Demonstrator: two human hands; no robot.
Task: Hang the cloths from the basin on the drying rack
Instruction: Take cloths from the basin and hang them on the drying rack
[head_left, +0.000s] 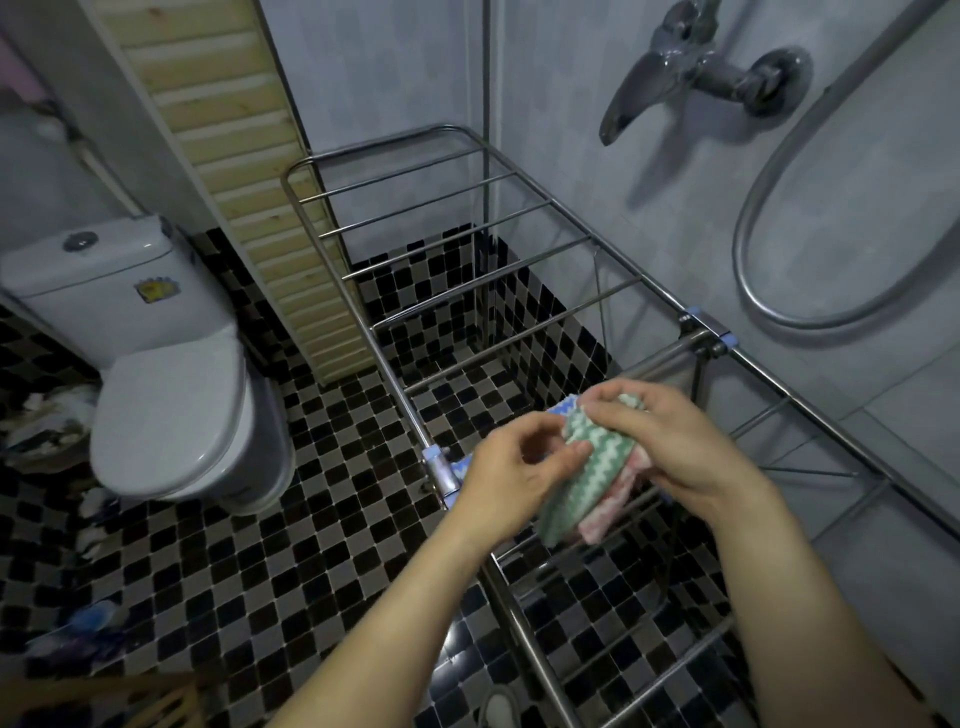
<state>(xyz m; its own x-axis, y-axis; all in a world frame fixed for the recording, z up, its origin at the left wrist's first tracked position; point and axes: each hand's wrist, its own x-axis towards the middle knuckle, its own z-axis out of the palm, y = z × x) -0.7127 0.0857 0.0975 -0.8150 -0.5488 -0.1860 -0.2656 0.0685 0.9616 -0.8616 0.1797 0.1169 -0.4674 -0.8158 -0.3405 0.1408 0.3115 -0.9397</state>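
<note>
A drying rack (467, 270) of thin, shiny round metal rods with pale blue plastic joints stands over a floor (260, 545) of small glossy black, grey and white square tiles. Both hands hold soft, ribbed cloths above the rack's middle bars. The left hand (511, 483) pinches the edge of a green cloth (584, 475) with white zigzag stripes; the right hand (675, 441) is closed around the bundle, a pink cloth (615, 514) beneath it. A blue cloth (563, 408) peeks out behind the fingers.

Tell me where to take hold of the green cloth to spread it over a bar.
Pinch the green cloth at its upper edge, by the right hand, coming from above. It is bunched against a pink cloth and hangs down over the drying rack, so a grip up there should let it unfold.
</note>
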